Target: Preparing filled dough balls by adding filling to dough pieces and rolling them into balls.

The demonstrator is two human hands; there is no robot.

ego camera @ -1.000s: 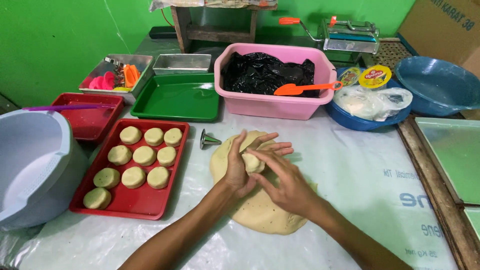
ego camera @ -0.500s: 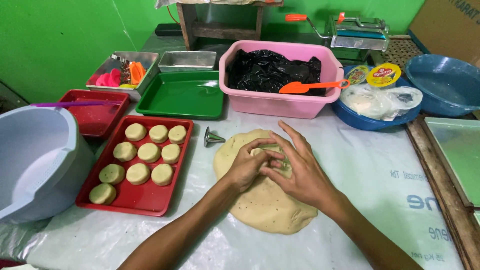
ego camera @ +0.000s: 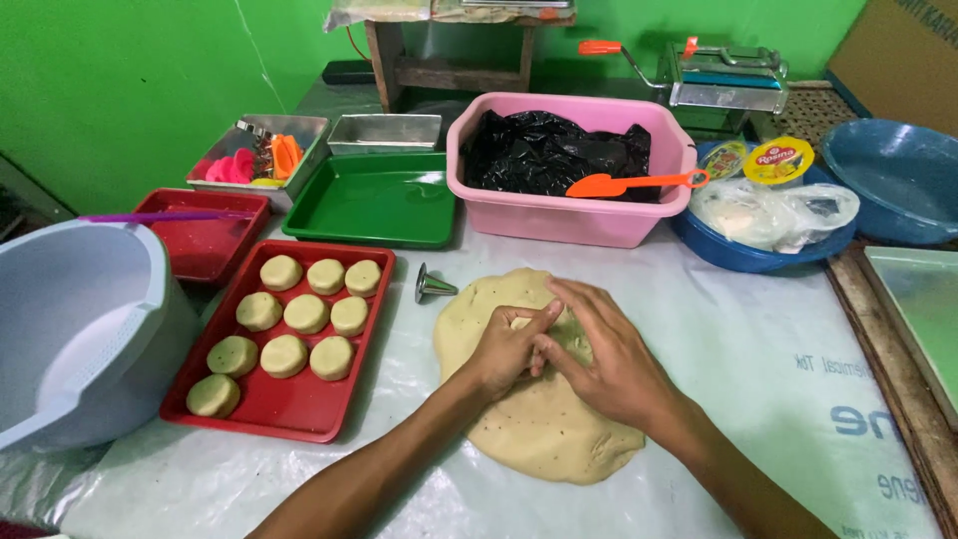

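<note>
Both hands rest on the flattened sheet of pale dough [ego camera: 544, 424], which lies on the clear plastic table cover [ego camera: 758, 369] at centre front. The left hand [ego camera: 507, 349] is curled, its fingers closed around a small lump of dough [ego camera: 521, 322]. The right hand [ego camera: 604, 349] lies beside it with fingers loosely spread, the fingertips touching the left hand's fingers and the lump. A small metal cone [ego camera: 431, 285] lies just beyond the sheet's left edge. To the left, a red tray [ego camera: 289, 409] holds nine round dough discs [ego camera: 284, 355] in rows. Farther back stands a pink tub [ego camera: 569, 215] lined with black plastic, an orange spatula [ego camera: 629, 184] across its rim. To its right, a blue basin [ego camera: 743, 255] holds a clear bag and a round yellow-lidded container [ego camera: 779, 160].
</note>
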